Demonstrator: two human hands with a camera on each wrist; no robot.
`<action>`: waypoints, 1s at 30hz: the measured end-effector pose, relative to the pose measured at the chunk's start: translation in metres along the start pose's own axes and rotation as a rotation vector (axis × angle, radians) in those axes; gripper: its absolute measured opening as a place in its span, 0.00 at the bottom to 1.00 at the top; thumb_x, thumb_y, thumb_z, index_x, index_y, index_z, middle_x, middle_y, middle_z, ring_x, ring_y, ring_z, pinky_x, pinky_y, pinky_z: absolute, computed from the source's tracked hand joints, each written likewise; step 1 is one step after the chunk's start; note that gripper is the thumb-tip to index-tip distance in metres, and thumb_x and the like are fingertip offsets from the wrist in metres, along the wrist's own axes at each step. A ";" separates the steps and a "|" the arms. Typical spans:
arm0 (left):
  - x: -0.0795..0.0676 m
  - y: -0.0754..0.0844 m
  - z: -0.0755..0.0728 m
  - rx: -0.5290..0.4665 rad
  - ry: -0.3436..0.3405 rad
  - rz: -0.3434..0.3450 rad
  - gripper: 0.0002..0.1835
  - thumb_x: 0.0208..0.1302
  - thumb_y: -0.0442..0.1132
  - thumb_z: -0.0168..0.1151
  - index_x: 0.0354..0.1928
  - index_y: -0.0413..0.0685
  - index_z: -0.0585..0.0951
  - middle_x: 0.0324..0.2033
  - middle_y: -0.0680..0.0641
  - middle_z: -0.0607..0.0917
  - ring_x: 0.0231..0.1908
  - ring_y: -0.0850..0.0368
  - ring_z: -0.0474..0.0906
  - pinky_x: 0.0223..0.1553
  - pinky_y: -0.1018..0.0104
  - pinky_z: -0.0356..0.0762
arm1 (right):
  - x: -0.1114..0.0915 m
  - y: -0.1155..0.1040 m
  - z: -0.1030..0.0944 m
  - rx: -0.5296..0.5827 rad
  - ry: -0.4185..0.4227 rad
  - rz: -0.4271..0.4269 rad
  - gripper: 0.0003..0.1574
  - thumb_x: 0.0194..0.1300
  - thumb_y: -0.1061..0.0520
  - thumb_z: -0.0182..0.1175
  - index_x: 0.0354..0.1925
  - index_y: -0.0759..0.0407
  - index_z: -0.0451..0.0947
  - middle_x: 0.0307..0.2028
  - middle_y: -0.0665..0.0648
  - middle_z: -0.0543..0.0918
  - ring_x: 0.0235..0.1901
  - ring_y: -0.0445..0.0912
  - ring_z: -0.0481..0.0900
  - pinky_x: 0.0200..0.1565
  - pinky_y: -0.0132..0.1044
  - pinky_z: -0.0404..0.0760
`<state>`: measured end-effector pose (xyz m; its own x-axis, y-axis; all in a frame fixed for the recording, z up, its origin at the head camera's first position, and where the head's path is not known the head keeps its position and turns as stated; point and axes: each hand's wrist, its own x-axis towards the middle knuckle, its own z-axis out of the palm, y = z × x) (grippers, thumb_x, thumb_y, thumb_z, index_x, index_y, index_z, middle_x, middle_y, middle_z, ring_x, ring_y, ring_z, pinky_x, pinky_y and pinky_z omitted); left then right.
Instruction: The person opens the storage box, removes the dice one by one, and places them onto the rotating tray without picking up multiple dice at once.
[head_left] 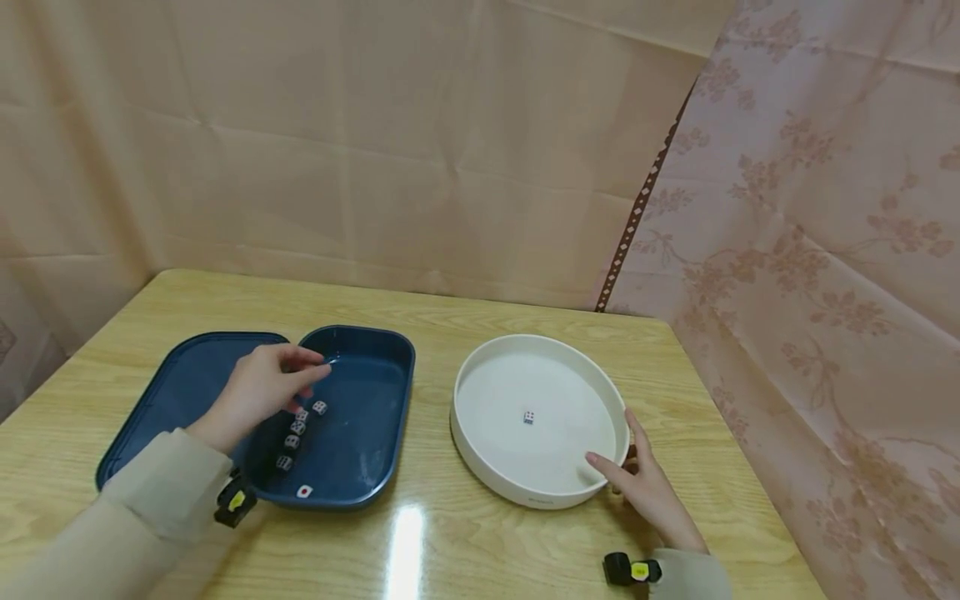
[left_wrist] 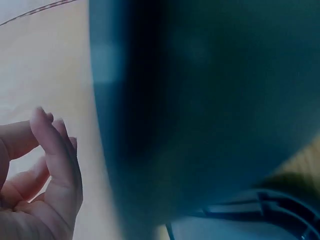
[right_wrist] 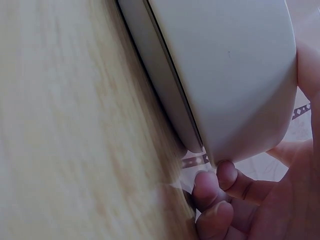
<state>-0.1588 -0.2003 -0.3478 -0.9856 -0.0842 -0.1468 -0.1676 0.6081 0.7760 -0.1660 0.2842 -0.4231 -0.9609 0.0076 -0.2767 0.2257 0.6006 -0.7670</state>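
Observation:
My left hand (head_left: 266,379) hovers over the dark blue box (head_left: 360,442), fingers loosely bent and thumb near the fingertips; no object shows between them. In the left wrist view, the left hand (left_wrist: 50,180) has thumb and fingertips close together beside the blurred blue wall. Several white dice (head_left: 292,442) lie along the box's left side, and a die with a red pip (head_left: 304,492) sits near its front edge. My right hand (head_left: 645,479) grips the round white tray (head_left: 498,483), thumb over the rim and fingers outside against its wall. One die (head_left: 528,417) lies near the tray's middle.
A flat blue lid (head_left: 187,375) lies left of the box, partly behind my left arm. Box and tray stand apart on the wooden table (head_left: 450,550). Beige cloth (head_left: 375,150) hangs along the back, and flowered cloth (head_left: 817,250) along the right.

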 end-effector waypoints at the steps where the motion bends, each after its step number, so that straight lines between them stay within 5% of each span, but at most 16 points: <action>1: 0.001 -0.002 0.001 0.005 -0.009 -0.004 0.24 0.72 0.47 0.59 0.59 0.36 0.77 0.44 0.34 0.84 0.33 0.52 0.82 0.32 0.60 0.86 | 0.000 0.000 0.000 0.000 0.002 0.001 0.69 0.64 0.38 0.65 0.79 0.46 0.25 0.50 0.62 0.73 0.36 0.46 0.72 0.31 0.36 0.76; 21: 0.008 -0.014 0.016 0.047 -0.088 -0.060 0.22 0.69 0.36 0.61 0.59 0.28 0.74 0.36 0.36 0.84 0.23 0.58 0.81 0.28 0.63 0.84 | -0.001 -0.001 0.002 0.015 0.009 0.006 0.68 0.63 0.38 0.65 0.79 0.44 0.26 0.50 0.63 0.73 0.35 0.46 0.73 0.30 0.36 0.76; 30: 0.007 -0.009 0.025 0.172 -0.107 -0.080 0.23 0.69 0.33 0.60 0.61 0.26 0.72 0.37 0.37 0.84 0.25 0.57 0.81 0.26 0.64 0.83 | -0.001 0.000 0.001 0.008 0.005 0.000 0.68 0.64 0.38 0.65 0.79 0.46 0.25 0.49 0.62 0.72 0.35 0.46 0.72 0.31 0.35 0.74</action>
<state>-0.1634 -0.1872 -0.3711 -0.9596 -0.0590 -0.2752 -0.2296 0.7294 0.6444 -0.1652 0.2832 -0.4233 -0.9616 0.0120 -0.2742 0.2274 0.5940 -0.7717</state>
